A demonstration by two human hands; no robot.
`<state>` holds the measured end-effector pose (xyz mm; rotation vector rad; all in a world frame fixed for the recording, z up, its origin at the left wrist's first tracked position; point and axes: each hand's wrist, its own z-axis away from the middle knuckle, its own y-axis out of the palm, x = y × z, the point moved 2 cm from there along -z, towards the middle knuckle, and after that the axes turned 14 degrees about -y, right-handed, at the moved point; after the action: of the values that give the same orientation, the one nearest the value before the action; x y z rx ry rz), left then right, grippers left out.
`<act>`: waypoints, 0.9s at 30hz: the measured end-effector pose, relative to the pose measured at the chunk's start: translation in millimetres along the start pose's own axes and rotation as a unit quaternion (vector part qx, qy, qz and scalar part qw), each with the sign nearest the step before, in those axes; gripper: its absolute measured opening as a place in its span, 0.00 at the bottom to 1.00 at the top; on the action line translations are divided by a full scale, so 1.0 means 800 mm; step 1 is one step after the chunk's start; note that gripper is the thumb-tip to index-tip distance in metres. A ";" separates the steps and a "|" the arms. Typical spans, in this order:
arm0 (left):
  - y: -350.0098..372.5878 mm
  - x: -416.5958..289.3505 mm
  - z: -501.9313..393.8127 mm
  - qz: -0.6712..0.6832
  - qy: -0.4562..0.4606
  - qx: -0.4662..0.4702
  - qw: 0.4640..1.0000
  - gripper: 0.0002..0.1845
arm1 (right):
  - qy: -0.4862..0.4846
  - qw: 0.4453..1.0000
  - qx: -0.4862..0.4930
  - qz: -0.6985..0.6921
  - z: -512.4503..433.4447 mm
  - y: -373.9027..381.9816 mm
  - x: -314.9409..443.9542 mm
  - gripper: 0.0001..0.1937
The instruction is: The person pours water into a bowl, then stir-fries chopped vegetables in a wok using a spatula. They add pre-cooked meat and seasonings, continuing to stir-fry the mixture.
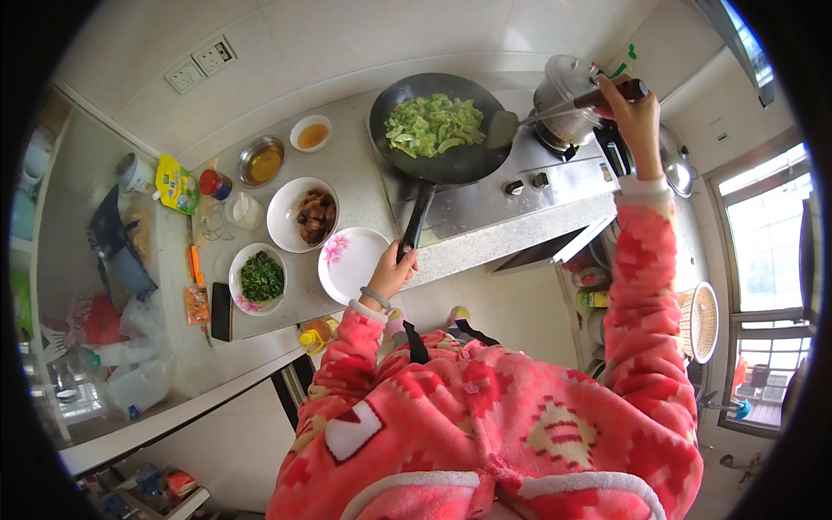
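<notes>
My left hand grips the black handle of a dark wok, which sits over the left side of a steel gas stove. Sliced green vegetables with small reddish bits lie in the wok. Raised at the right, my right hand holds a spatula by its dark brown grip. The spatula's flat blade is at the wok's right side, beside the vegetables. Behind the spatula shaft stands a lidded metal pot on the other burner.
Left of the stove are a bowl of brown meat pieces, a white plate with pink flowers and a bowl of chopped greens. A small bowl of amber liquid, a metal bowl and a phone are also there.
</notes>
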<state>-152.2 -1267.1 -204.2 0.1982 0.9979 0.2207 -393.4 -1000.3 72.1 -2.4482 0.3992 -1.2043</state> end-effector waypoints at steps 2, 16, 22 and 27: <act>0.004 -0.002 -0.004 0.000 0.002 0.021 1.000 0.08 | 0.087 0.989 -0.079 -0.092 -0.002 -0.004 -0.088 0.14; -0.004 -0.002 -0.002 -0.002 0.006 0.001 1.000 0.07 | -0.075 0.978 0.074 -0.181 0.037 0.015 0.045 0.06; -0.001 -0.002 -0.001 -0.005 0.008 -0.012 1.000 0.08 | -0.053 0.984 0.040 -0.163 0.038 -0.022 0.015 0.07; 0.014 0.013 -0.008 0.002 0.051 -0.049 0.997 0.08 | -0.049 0.988 0.076 -0.124 0.048 -0.020 0.042 0.06</act>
<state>-153.0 -1252.9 -213.2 0.1000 1.0862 0.2846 -340.9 -991.5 81.3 -2.4641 -0.0265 -1.1547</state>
